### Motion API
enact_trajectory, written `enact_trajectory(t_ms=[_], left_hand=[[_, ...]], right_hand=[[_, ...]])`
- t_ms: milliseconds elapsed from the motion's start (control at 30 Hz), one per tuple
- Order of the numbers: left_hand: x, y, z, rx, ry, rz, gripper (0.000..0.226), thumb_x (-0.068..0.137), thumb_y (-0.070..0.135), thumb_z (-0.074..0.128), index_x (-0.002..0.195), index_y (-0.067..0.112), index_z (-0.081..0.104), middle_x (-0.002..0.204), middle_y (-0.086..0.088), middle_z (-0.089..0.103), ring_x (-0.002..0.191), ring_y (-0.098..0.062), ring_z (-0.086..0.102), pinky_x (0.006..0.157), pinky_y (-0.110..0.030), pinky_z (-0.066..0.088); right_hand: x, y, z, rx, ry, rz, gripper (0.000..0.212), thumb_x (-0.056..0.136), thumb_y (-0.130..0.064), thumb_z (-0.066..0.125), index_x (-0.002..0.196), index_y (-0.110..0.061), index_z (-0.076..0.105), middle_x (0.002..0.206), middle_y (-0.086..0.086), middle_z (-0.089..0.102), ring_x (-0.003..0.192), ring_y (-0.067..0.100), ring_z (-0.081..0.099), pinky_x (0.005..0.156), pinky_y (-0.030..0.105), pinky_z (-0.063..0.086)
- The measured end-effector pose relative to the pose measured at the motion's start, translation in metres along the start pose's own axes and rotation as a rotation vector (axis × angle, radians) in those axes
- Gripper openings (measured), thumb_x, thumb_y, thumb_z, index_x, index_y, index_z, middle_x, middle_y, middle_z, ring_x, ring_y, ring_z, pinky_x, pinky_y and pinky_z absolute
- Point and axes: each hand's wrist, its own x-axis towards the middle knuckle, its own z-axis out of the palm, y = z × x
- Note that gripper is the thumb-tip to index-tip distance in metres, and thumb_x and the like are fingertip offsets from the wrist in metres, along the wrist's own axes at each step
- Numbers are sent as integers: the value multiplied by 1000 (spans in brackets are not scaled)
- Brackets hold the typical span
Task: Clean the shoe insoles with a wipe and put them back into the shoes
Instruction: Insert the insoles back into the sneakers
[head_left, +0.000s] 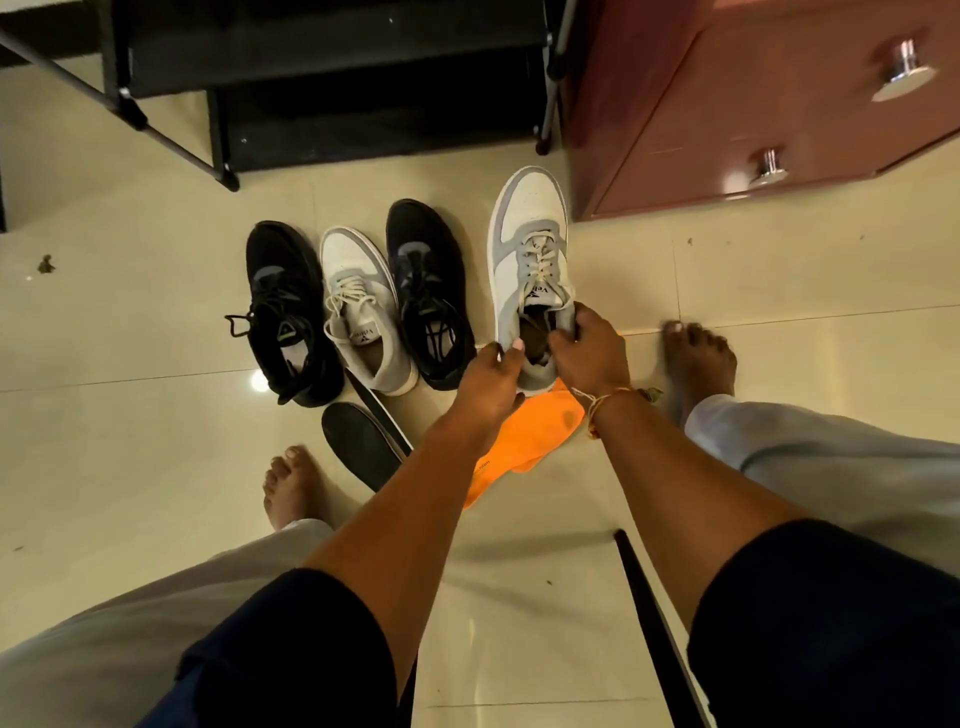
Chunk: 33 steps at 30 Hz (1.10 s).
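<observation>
A white and grey sneaker (524, 244) is held above the floor, toe pointing away. My left hand (491, 379) grips its heel from the left. My right hand (589, 353) grips the collar on the right, fingers reaching into the opening, where a dark insole (535, 338) shows. An orange wipe cloth (530, 441) lies on the floor under my wrists. Two black insoles (358, 447) lie on the tiles to the left of the cloth. On the floor stand the matching white sneaker (363, 306) and two black sneakers (285, 306) (428, 291).
A black shoe rack (311, 83) stands at the back. A red-brown cabinet (753, 114) with metal knobs is at the back right. My bare feet (291, 488) (698, 364) rest on the cream tiles. A black bar (660, 634) crosses the lower right.
</observation>
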Motion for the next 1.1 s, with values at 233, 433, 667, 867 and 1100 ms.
enact_trajectory(t_ms=[233,433,667,867,1100], left_hand=[[15,-10,-35,266,528,214,12,101,23,53,94,15,59,94,-8,66,87,-27,63,74,-33,51],[38,-16,-85,448,813,54,46,93,26,69,131,9,51,142,-14,39,130,-35,38,105,-48,42],[51,-40,-121,820,562,-4,46,97,24,64,142,21,55,153,-2,37,135,-34,38,105,-43,41],[61,-44,-132,811,501,98,33,92,4,64,125,11,62,135,-12,55,122,-32,56,95,-33,44],[55,-24,-142,737,629,128,24,92,-5,44,104,6,61,105,-16,65,99,-35,62,81,-43,51]], right_hand=[[32,8,32,-85,-39,-38,24,93,-14,55,114,-6,63,113,19,68,106,40,60,87,36,46],[41,12,50,-174,-226,-88,36,95,-23,58,130,-15,55,124,9,67,117,33,60,90,34,45],[38,11,51,-159,-268,-78,30,98,-21,50,127,-16,54,120,9,67,110,34,61,86,35,48],[34,-3,55,-174,-179,-54,39,95,-19,56,134,-14,54,130,11,63,121,35,55,93,30,42],[17,-24,56,-215,77,-110,38,93,-17,58,130,-8,58,128,19,57,116,37,55,94,38,44]])
